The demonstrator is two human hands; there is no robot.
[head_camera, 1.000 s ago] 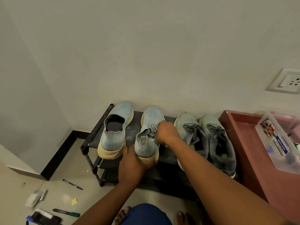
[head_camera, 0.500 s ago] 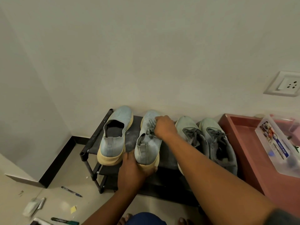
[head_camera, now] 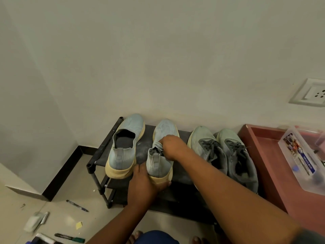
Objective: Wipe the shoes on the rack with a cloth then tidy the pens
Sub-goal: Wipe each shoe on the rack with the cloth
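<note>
Lettering on the clear plastic box (head_camera: 302,159) reads "MULTI-BOX". Left grip (head_camera: 144,184) clasps the slip-on shoe (head_camera: 161,147) heel mid-rack (head_camera: 98,152); right grip (head_camera: 171,147) pinches a grey cloth (head_camera: 159,146) there. Pens (head_camera: 77,206) lie on the floor.

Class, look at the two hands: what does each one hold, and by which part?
The left hand grips the second shoe by its heel. The right hand pinches a bunched cloth against that shoe's collar.
</note>
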